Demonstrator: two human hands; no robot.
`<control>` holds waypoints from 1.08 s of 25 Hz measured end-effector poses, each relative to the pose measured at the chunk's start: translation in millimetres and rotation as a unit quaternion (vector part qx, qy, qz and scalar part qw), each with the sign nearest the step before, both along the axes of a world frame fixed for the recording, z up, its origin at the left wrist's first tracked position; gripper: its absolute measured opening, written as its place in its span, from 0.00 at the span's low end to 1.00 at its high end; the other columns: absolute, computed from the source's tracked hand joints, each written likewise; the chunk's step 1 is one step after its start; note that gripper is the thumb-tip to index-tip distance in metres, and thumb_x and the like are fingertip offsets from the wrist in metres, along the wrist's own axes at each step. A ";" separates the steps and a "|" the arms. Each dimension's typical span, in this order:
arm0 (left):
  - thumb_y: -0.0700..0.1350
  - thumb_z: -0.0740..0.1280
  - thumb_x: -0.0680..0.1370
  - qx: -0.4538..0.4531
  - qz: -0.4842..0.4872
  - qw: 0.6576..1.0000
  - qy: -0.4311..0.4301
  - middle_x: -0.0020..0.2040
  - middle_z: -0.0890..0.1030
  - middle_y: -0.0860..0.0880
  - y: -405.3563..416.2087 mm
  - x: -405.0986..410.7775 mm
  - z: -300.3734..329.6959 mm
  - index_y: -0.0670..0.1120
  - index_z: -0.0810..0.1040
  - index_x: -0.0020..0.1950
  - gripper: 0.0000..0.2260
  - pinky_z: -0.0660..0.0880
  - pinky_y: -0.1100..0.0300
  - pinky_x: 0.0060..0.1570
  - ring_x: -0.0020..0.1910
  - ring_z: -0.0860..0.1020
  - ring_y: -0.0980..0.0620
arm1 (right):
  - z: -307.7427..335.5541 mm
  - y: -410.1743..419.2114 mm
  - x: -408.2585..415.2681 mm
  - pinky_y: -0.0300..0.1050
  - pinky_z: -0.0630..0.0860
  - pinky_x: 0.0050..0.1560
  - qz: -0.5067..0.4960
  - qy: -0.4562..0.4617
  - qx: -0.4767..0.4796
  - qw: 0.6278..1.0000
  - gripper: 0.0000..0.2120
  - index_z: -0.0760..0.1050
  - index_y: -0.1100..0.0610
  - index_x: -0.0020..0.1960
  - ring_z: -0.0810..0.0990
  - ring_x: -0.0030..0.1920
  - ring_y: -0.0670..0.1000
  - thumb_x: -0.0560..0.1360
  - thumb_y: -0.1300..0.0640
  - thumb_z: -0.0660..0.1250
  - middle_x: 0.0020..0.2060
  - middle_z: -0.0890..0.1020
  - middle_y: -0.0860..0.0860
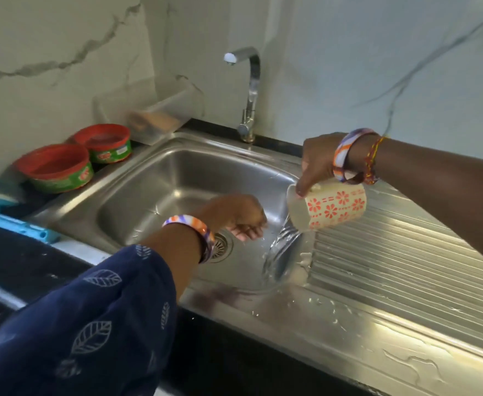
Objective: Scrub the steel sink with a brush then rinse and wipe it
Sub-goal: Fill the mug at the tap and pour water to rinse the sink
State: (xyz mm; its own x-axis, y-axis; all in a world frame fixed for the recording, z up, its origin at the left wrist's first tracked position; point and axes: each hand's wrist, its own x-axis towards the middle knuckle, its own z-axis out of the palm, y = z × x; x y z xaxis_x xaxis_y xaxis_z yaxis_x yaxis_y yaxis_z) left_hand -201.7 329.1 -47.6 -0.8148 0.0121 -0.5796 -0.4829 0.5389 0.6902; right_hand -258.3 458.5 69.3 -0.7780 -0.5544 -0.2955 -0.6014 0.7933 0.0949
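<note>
The steel sink [154,192] has a round drain [220,248] at the bottom of its basin. My right hand [318,161] grips a cream mug with orange flowers [331,208], tipped on its side over the basin's right wall. Water [281,247] streams from the mug down that wall. My left hand [238,217] hovers inside the basin above the drain, fingers loosely curled, holding nothing. A blue-handled brush [3,204] lies on the counter left of the sink.
A ribbed steel drainboard [391,252] stretches right of the basin, wet with white soap streaks. A chrome tap [248,90] stands behind the sink. Two red-lidded green tubs [60,167] and a clear plastic box [151,107] sit at the back left.
</note>
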 end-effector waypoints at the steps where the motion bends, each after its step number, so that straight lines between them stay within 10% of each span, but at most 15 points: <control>1: 0.39 0.58 0.81 0.002 -0.007 1.000 0.015 0.38 0.75 0.47 -1.9 -5.7 4.9 0.40 0.74 0.52 0.06 0.72 0.63 0.35 0.33 0.73 0.55 | -3.3 3.1 -9.2 0.42 0.72 0.38 -0.002 0.044 0.008 0.999 0.17 0.75 0.56 0.31 0.74 0.32 0.54 0.63 0.43 0.73 0.27 0.75 0.52; 5: 0.42 0.58 0.82 -0.027 -0.031 0.998 0.044 0.42 0.75 0.49 -29.7 -27.3 16.0 0.38 0.71 0.65 0.13 0.72 0.63 0.39 0.39 0.74 0.55 | -15.9 0.7 -37.4 0.42 0.69 0.46 -0.012 0.196 -0.026 0.980 0.19 0.79 0.57 0.52 0.79 0.49 0.58 0.70 0.44 0.68 0.47 0.82 0.56; 13: 0.42 0.60 0.81 -0.102 0.007 0.991 0.087 0.54 0.78 0.41 -129.5 -38.5 23.0 0.38 0.73 0.62 0.12 0.74 0.60 0.42 0.50 0.76 0.48 | -11.1 -38.7 -58.8 0.49 0.71 0.51 0.027 0.347 -0.048 0.936 0.16 0.80 0.58 0.52 0.78 0.51 0.61 0.73 0.47 0.65 0.47 0.81 0.59; 22: 0.42 0.62 0.80 -0.145 0.007 0.988 0.059 0.46 0.78 0.46 -204.5 -9.4 25.5 0.42 0.76 0.55 0.07 0.73 0.61 0.38 0.40 0.75 0.54 | -66.2 -68.4 -11.9 0.41 0.65 0.42 0.093 0.254 -0.043 0.962 0.13 0.79 0.55 0.49 0.77 0.52 0.56 0.74 0.48 0.61 0.47 0.82 0.53; 27: 0.52 0.61 0.79 -0.108 -0.027 0.992 0.055 0.48 0.78 0.48 -204.2 -16.6 37.0 0.46 0.73 0.55 0.11 0.75 0.60 0.41 0.41 0.76 0.55 | -58.1 -117.5 -36.4 0.43 0.67 0.41 -0.089 0.199 -0.254 0.942 0.17 0.81 0.56 0.49 0.79 0.49 0.60 0.73 0.44 0.63 0.46 0.82 0.58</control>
